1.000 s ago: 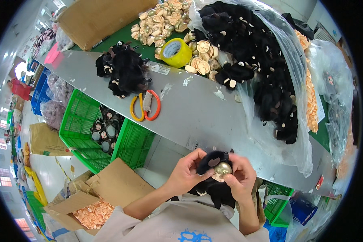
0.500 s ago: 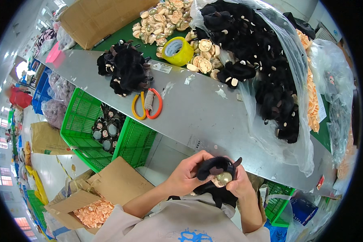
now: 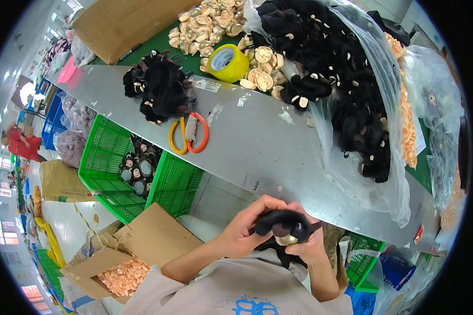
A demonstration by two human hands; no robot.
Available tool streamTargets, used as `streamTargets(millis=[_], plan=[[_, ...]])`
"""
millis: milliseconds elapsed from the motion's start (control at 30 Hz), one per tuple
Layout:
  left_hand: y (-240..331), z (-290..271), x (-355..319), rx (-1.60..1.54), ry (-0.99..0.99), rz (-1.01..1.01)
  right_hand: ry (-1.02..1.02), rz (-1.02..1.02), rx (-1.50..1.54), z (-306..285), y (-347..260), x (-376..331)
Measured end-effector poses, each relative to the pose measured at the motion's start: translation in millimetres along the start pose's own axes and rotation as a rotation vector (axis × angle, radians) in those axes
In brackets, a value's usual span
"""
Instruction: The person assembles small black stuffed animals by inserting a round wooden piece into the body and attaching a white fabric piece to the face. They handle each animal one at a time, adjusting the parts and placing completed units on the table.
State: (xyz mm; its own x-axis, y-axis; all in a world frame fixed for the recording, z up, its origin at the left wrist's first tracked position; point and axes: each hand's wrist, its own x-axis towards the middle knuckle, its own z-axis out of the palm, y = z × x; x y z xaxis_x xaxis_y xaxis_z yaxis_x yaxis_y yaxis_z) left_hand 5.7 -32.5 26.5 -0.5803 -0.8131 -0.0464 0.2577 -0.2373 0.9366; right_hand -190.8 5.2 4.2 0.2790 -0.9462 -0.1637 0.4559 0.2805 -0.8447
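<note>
Between my hands, close to my body, is a black plush toy (image 3: 278, 219) with small dark brown ears. A shiny gold, rounded face piece (image 3: 286, 240) sits in its front opening, partly covered by the black fabric. My left hand (image 3: 243, 230) wraps round the plush from the left, fingers curled over its top. My right hand (image 3: 311, 242) grips the other side, its thumb pressed near the gold piece. Part of the toy's black body (image 3: 283, 256) hangs below, against my shirt.
A metal-edged table (image 3: 236, 136) carries orange-and-yellow scissors (image 3: 202, 137), black plush pieces (image 3: 165, 86), yellow tape (image 3: 227, 63), gold-and-beige plastic parts (image 3: 263, 79) and a clear bag (image 3: 389, 194) of black plush. Left below stand a green crate (image 3: 108, 157) and a carton (image 3: 157, 231) with orange pieces.
The black fabric now covers more of the gold piece, and the toy has tilted between my hands. My right thumb has moved in closer. Far left, a person in red has shifted.
</note>
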Motion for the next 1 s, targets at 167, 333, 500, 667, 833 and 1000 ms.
streamTargets(millis=[167, 333, 500, 667, 833, 1000], plan=[[5.4, -1.3, 4.2, -0.025, -0.081, 0.15, 0.043, -0.275, -0.466, 7.7, -13.5, -9.3], [23.8, -6.0, 8.0, 0.16, -0.171, 0.124, -0.067, -0.503, -0.763, 8.5, -30.8, -7.2], [18.8, -20.5, 9.5, 0.185, -0.299, -0.067, -0.186, -0.474, -0.854, 7.2, -36.0, -6.3], [25.6, -19.7, 34.3, 0.426, -0.426, 0.05, -0.249, -0.412, -0.784, -2.4, -28.0, -3.7], [25.8, -22.4, 57.6, 0.435, -0.461, 0.087, -0.241, -0.342, -0.734, -14.9, -32.8, 0.7], [13.4, -20.8, 70.7, 0.297, -0.457, 0.004, -0.243, -0.297, -0.709, -36.3, -35.3, 7.6]])
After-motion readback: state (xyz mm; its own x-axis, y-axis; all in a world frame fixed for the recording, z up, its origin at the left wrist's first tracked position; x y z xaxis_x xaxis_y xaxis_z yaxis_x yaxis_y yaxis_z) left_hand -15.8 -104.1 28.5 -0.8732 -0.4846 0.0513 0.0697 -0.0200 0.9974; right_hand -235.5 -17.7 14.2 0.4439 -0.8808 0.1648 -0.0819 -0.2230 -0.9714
